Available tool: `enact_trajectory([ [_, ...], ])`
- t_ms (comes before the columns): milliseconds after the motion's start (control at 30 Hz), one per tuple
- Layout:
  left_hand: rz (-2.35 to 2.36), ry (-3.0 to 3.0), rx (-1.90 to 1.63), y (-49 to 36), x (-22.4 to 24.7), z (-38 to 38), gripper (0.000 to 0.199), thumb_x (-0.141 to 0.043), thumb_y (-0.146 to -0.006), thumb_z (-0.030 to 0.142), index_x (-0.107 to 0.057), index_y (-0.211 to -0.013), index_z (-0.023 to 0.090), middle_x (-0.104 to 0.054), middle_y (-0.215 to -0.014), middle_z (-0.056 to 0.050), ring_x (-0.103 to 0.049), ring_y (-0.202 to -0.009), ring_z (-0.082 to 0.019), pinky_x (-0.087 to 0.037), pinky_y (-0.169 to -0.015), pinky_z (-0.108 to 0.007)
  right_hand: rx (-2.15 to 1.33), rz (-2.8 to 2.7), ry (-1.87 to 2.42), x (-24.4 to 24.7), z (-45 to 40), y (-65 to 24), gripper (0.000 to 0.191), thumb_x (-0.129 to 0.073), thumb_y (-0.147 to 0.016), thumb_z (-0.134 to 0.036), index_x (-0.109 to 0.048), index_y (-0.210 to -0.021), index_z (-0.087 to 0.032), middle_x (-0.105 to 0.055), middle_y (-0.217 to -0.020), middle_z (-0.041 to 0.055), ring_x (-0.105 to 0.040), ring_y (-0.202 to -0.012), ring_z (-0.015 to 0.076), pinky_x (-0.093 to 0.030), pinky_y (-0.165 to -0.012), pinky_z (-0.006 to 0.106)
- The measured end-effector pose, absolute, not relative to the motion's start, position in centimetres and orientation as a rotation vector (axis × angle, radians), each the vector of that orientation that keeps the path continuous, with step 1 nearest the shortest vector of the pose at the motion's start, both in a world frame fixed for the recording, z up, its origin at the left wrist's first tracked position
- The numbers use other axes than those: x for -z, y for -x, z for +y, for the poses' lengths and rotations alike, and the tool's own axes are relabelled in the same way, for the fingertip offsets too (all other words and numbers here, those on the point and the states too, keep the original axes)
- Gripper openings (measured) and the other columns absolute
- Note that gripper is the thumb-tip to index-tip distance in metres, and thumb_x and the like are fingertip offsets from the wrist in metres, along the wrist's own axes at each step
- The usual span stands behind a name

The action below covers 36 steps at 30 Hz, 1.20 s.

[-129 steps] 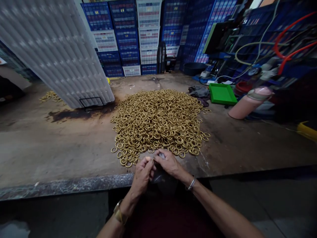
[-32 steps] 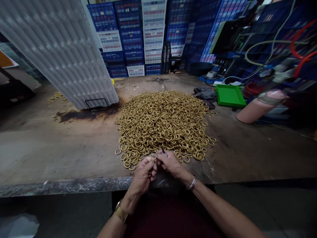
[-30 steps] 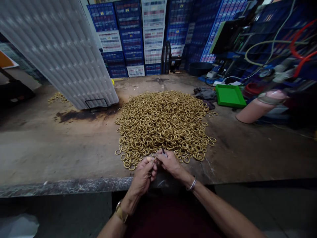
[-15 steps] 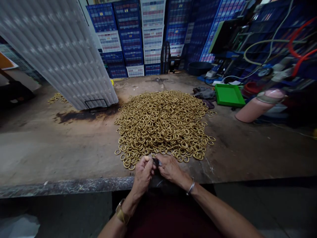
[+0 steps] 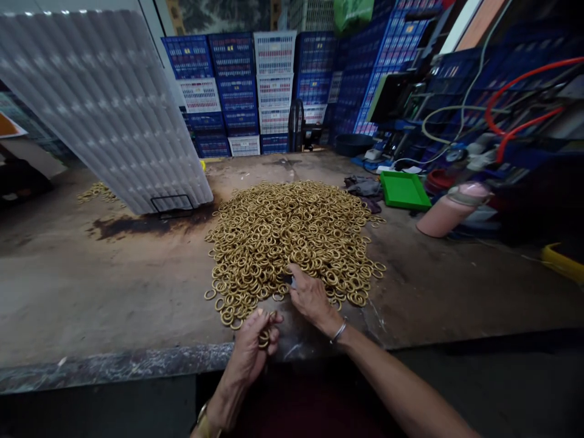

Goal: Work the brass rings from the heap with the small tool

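A broad heap of brass-coloured rings (image 5: 287, 228) lies on the worktable (image 5: 114, 292) in front of me. My left hand (image 5: 249, 348), near the table's front edge, has its fingers curled around a few brass rings (image 5: 264, 339). My right hand (image 5: 312, 299) reaches to the near side of the heap, fingers closed around a small dark tool (image 5: 291, 281) with a greyish part. Most of that tool is hidden by the fingers, so its exact kind is unclear. Its tip is close to the rings.
Left of the heap, a tall stack of translucent ribbed sheets (image 5: 118, 121) leans on a black wire stand (image 5: 172, 205). On the right are a green tray (image 5: 405, 190), dark cloths (image 5: 364, 187) and a pink cylinder (image 5: 451, 210). Stacked crates (image 5: 232, 85) line the back.
My hands have parted: the left has drawn back toward me and left, turning to show rings in its fingers. The right has moved forward to the heap with the tool. The camera view has tilted up.
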<state>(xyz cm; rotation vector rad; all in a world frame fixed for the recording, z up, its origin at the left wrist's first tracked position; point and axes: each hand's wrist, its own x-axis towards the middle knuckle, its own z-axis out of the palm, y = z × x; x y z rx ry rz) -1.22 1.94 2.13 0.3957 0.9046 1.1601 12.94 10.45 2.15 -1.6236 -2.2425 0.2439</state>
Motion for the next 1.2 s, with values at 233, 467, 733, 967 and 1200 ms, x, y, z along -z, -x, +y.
enact_trajectory([
  [233, 0.81, -0.237, -1.166, 2.0, -1.2, 2.1, 0.023, -0.066, -0.069, 0.029, -0.054, -0.083, 0.015, -0.059, -0.071, -0.001, -0.051, -0.052, -0.008, -0.035, -0.04, -0.017, -0.177, -2.251, 1.763, -2.0, 12.6, -12.4, 0.025, -0.041, -0.079, -0.017, -0.056, -0.099, -0.021, -0.066, -0.085, 0.0049, -0.059, -0.071, 0.0152, -0.031, -0.058, 0.022],
  [467, 0.805, -0.156, -1.16, 2.2, -1.0, 2.7, 0.025, -0.07, -0.065, 0.031, -0.052, -0.066, 0.013, -0.058, -0.071, -0.002, -0.055, -0.059, -0.01, -0.04, -0.043, -0.016, -0.564, -2.002, 1.519, -1.1, 12.2, -13.1, 0.018, -0.044, -0.079, -0.026, -0.059, -0.075, -0.018, -0.055, -0.059, -0.0008, -0.046, -0.054, 0.01, -0.029, -0.052, 0.02],
  [733, 1.124, -0.633, -1.336, 0.9, -1.0, 3.6, 0.031, -0.062, -0.072, 0.039, -0.053, -0.094, 0.018, -0.049, -0.058, 0.006, -0.043, -0.044, -0.005, -0.03, -0.036, -0.014, -1.343, -1.59, 1.329, -2.1, 9.4, -12.0, 0.016, -0.053, -0.071, -0.03, -0.059, -0.07, -0.015, -0.045, -0.053, -0.0054, -0.036, -0.048, 0.0069, -0.03, -0.047, 0.019],
  [967, 1.391, -1.031, -1.398, 0.9, -0.4, 3.7, 0.024, -0.058, -0.075, 0.037, -0.059, -0.087, 0.016, -0.057, -0.062, 0.002, -0.053, -0.055, -0.01, -0.043, -0.054, -0.021, -1.627, -1.497, 1.285, -2.3, 8.2, -11.5, 0.02, -0.056, -0.071, -0.034, -0.053, -0.064, -0.015, -0.044, -0.049, -0.0063, -0.034, -0.041, 0.0039, -0.025, -0.039, 0.017],
  [1200, 1.444, -1.736, -1.528, 1.6, 1.0, 3.1, 0.02, -0.049, -0.081, 0.016, -0.056, -0.1, 0.018, -0.065, -0.086, -0.005, -0.061, -0.079, -0.015, -0.047, -0.073, -0.028, -2.001, -1.232, 1.206, -3.0, 7.9, -11.9, 0.027, -0.056, -0.071, -0.042, -0.051, -0.068, -0.016, -0.043, -0.05, -0.0085, -0.028, -0.033, 0.0009, -0.016, -0.031, 0.015],
])
